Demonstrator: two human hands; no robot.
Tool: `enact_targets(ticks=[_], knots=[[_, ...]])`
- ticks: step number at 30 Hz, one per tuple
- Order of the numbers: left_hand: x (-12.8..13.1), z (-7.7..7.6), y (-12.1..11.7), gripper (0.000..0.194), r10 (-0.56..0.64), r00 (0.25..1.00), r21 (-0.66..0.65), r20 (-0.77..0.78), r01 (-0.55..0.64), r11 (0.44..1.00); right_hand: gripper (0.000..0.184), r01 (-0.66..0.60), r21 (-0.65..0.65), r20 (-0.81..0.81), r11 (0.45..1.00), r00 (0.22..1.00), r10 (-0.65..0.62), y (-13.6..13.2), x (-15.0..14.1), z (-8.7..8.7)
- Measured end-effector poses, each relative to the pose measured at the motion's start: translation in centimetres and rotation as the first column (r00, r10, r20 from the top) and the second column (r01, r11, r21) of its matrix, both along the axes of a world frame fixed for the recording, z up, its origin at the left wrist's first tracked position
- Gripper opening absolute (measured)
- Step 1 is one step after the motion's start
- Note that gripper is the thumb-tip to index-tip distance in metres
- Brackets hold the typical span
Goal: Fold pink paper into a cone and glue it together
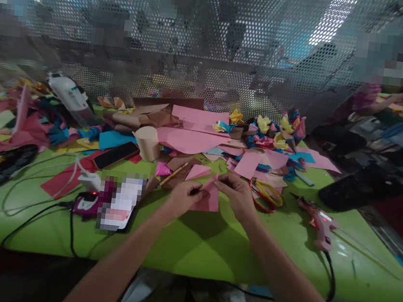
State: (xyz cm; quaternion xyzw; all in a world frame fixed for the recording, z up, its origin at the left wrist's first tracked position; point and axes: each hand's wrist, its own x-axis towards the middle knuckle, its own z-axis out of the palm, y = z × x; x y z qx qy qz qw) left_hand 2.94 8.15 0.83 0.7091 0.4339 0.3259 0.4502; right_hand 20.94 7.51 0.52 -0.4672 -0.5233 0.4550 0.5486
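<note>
Between my two hands is a piece of pink paper (pixel 210 201), partly folded, held just above the green table. My left hand (pixel 186 198) pinches its left side between thumb and fingers. At the top right edge of the same paper, my right hand (pixel 235 191) is closed in a pinch. Behind it lies another small pink piece (pixel 198 172). A pencil (pixel 174 174) rests on brown paper to the left, beside a shiny pink packet (pixel 163 169). Scissors (pixel 267 196) with red and yellow handles lie right of my right hand.
A pink glue gun (pixel 318 225) with a cord lies on the green table (pixel 190 251) at right. A lit phone (pixel 122 203), a dark phone (pixel 116 155), a power strip (pixel 88 204) and cables are at left. Paper scraps, a cardboard roll (pixel 147 143) and crumpled paper flowers (pixel 262 126) fill the back.
</note>
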Motion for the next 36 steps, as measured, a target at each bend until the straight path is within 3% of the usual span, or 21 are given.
enact_targets(ticks=[5,9,12,16,19,21,24,29,36], knots=[[-0.1,-0.4,0.1,0.019,-0.029,0.999,0.005,-0.026,0.03,1.0,0.015,0.031,0.006,-0.096,0.999,0.995,-0.03,0.2,0.2,0.2],[-0.2,-0.6,0.4,0.018,-0.035,0.999,-0.004,-0.037,0.035,0.999,0.02,0.015,0.002,-0.057,1.0,0.998,-0.014,0.2,0.1,0.4],[-0.2,-0.4,0.3,0.019,-0.052,0.998,-0.033,-0.019,0.051,0.998,0.022,0.08,0.02,-0.063,0.997,0.995,-0.079,0.3,0.3,0.6],[-0.3,0.0,0.3,0.028,0.119,0.99,-0.101,0.074,-0.111,0.989,0.024,0.174,0.031,-0.101,0.984,0.98,-0.17,0.3,0.7,0.9],[-0.5,-0.1,0.5,0.027,0.298,0.937,-0.164,0.183,-0.27,0.949,0.027,0.029,-0.032,-0.025,0.999,0.999,-0.029,0.1,0.4,0.8],[-0.6,-0.3,0.6,0.026,0.35,0.901,-0.194,0.257,-0.307,0.932,0.03,-0.089,-0.072,0.009,0.993,0.996,0.09,0.0,-0.1,0.4],[-0.6,-0.4,0.6,0.026,0.349,0.885,-0.228,0.309,-0.287,0.93,0.031,-0.144,-0.087,-0.014,0.986,0.99,0.143,-0.1,-0.6,-0.1],[-0.5,0.0,0.4,0.027,0.278,0.903,-0.236,0.328,-0.206,0.95,0.025,-0.04,-0.117,-0.067,0.992,0.997,0.032,0.1,-0.4,-0.5],[-0.4,-0.2,0.6,0.025,0.292,0.863,-0.366,0.412,-0.136,0.921,0.023,-0.042,-0.125,-0.183,0.991,0.983,0.018,0.1,-0.6,0.0]])
